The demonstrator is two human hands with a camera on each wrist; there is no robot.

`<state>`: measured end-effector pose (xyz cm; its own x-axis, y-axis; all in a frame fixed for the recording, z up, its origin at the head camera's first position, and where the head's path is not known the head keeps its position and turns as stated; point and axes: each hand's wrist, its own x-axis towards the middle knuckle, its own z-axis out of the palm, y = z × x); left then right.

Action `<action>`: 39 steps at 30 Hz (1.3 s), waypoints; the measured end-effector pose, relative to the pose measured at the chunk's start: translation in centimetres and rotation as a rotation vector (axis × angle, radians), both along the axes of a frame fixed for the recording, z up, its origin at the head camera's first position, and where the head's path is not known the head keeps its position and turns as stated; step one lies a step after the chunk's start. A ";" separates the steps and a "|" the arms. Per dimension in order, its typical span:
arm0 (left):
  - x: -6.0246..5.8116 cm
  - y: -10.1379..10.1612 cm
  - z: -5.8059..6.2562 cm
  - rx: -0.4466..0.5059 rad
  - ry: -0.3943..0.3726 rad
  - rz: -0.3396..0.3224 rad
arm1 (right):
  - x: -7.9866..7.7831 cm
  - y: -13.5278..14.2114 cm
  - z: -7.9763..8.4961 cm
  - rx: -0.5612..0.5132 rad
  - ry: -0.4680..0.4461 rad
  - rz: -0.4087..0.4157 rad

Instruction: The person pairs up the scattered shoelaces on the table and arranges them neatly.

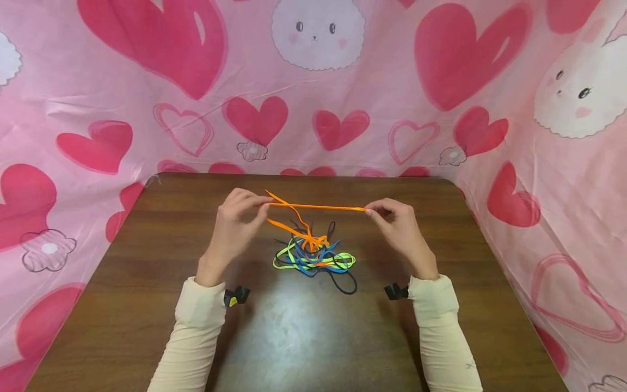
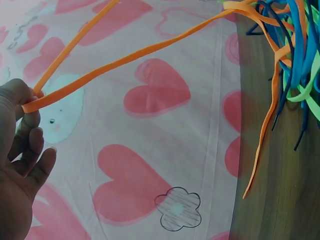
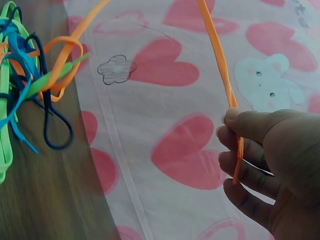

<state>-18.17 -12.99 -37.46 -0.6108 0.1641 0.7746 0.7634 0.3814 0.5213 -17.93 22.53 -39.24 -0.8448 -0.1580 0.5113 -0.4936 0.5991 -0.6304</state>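
Note:
A flat orange shoelace [image 1: 318, 206] is stretched almost level between my two raised hands. My left hand [image 1: 237, 220] pinches it between thumb and fingertips; in the left wrist view the lace [image 2: 150, 48] bends there and runs back to the pile. Near one end, my right hand [image 1: 399, 223] pinches it between thumb and forefinger, and the narrow tip hangs past the fingers [image 3: 250, 150]. Below lies a tangled pile with a yellow-green lace [image 1: 346, 262], a blue lace [image 2: 296, 65] and a dark lace [image 3: 46, 120]. Another orange end [image 2: 260, 150] trails out of it.
The pile lies on a brown wooden table [image 1: 294, 337]. Pink cloth with hearts and rabbit faces [image 1: 338, 81] hangs behind and along both sides. A small black device [image 1: 237, 295] sits at the left cuff, another [image 1: 395, 291] at the right cuff.

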 end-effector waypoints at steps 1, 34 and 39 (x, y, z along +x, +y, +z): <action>0.0 0.0 0.0 -0.003 0.009 0.000 | 0.0 0.1 0.0 0.000 -0.001 -0.003; 0.3 -1.2 -3.0 0.018 -0.050 0.041 | 0.9 4.5 1.6 -0.164 0.127 -0.263; 0.2 -1.1 -2.0 0.067 0.002 0.052 | 1.4 4.9 2.2 -0.203 0.155 -0.314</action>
